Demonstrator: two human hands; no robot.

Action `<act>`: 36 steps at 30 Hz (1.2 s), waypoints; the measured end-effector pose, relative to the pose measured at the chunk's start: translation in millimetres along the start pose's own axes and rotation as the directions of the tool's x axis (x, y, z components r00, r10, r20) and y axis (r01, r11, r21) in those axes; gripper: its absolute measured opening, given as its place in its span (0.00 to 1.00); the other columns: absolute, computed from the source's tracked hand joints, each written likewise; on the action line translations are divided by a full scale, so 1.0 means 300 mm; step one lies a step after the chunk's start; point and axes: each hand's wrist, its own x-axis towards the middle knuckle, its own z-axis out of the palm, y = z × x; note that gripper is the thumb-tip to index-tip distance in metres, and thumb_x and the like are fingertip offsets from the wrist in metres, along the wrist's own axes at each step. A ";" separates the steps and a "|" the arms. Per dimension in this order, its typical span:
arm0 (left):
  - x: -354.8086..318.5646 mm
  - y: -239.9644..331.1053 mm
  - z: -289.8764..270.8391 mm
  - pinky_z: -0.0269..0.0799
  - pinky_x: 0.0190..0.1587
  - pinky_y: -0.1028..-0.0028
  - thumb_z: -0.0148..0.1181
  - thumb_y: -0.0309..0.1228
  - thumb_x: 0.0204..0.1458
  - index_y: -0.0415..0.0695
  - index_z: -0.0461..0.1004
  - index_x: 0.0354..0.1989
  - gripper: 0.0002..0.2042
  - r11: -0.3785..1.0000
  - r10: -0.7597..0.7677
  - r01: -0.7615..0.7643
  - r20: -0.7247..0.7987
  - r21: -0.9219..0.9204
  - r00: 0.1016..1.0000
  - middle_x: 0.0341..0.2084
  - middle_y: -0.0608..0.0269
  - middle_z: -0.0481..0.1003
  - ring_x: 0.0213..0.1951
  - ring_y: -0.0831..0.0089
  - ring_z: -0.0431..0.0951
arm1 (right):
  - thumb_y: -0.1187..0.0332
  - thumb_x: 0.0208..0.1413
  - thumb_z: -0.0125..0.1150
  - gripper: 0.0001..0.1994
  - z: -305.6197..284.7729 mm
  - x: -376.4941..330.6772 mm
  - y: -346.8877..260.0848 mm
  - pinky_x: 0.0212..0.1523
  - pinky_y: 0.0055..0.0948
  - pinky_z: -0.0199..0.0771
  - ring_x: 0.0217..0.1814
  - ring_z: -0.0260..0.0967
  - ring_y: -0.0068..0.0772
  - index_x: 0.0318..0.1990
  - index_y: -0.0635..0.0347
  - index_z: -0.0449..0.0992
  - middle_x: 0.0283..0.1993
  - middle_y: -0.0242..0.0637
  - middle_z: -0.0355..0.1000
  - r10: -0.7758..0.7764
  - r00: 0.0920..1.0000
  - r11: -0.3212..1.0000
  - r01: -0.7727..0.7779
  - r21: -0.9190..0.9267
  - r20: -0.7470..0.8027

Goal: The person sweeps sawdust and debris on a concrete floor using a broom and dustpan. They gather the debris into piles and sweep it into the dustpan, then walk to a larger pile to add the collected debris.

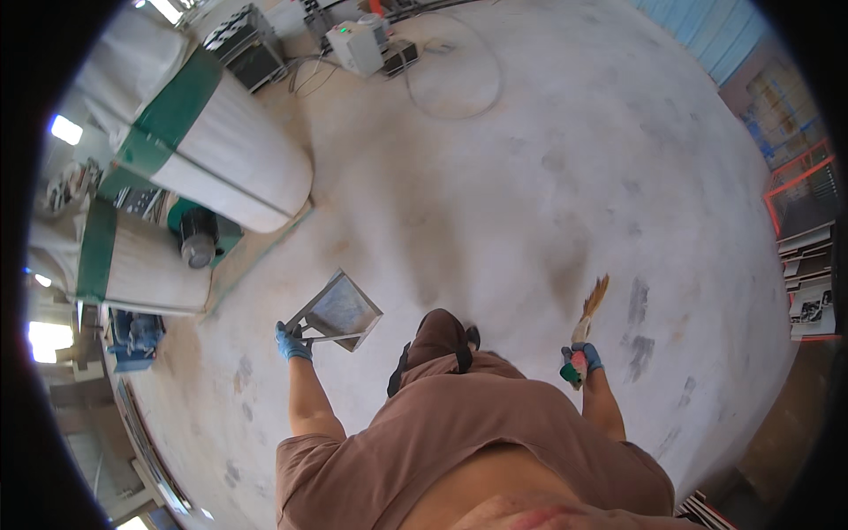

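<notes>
My left hand [291,341], in a blue glove, is closed round the handle of a square metal dustpan [343,307]. The pan hangs tilted above the floor to the left of my legs, and its shallow inside faces up. Out to the right, my right hand [592,356], also gloved in blue, grips a hand broom [585,325]. Tan bristles fan out at the broom's far end, pointing away from me. Its near end shows red and green. Broom and dustpan are well apart, one on either side of my body.
Pale, stained concrete floor [459,185] spreads ahead. Large white-and-green bag collectors [238,141] with a dark motor [198,237] stand at left. Far off are a light-coloured machine box [355,49] and a looping hose [495,88]. Stacked panels [808,274] line the right side.
</notes>
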 end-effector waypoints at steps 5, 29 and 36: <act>0.120 -0.050 0.817 0.72 0.34 0.65 0.63 0.44 0.53 0.50 0.74 0.37 0.12 0.998 0.016 -0.008 0.146 -0.055 0.989 0.28 0.62 0.76 0.28 0.69 0.76 | 0.65 0.46 0.62 0.21 0.216 0.071 -0.263 0.27 0.37 0.79 0.32 0.73 0.41 0.49 0.57 0.67 0.40 0.49 0.74 0.079 0.996 0.977 -0.070 0.204 -0.036; -0.430 0.008 4.378 0.68 0.37 0.51 0.63 0.40 0.47 0.55 0.71 0.27 0.08 0.918 -0.075 -0.088 0.387 0.387 0.919 0.22 0.69 0.65 0.33 0.72 0.67 | 0.69 0.49 0.61 0.13 1.526 1.106 -2.462 0.29 0.42 0.78 0.26 0.75 0.45 0.43 0.63 0.73 0.31 0.49 0.78 0.200 0.963 0.942 -0.239 -0.234 -0.179; -0.486 -0.007 5.122 0.67 0.33 0.53 0.63 0.37 0.44 0.55 0.73 0.24 0.05 0.946 0.014 -0.142 0.401 0.291 0.916 0.20 0.73 0.66 0.28 0.76 0.66 | 0.75 0.49 0.60 0.14 2.248 1.363 -3.621 0.24 0.44 0.81 0.25 0.77 0.51 0.43 0.70 0.73 0.29 0.57 0.77 0.053 0.978 0.801 -0.163 -0.576 -0.203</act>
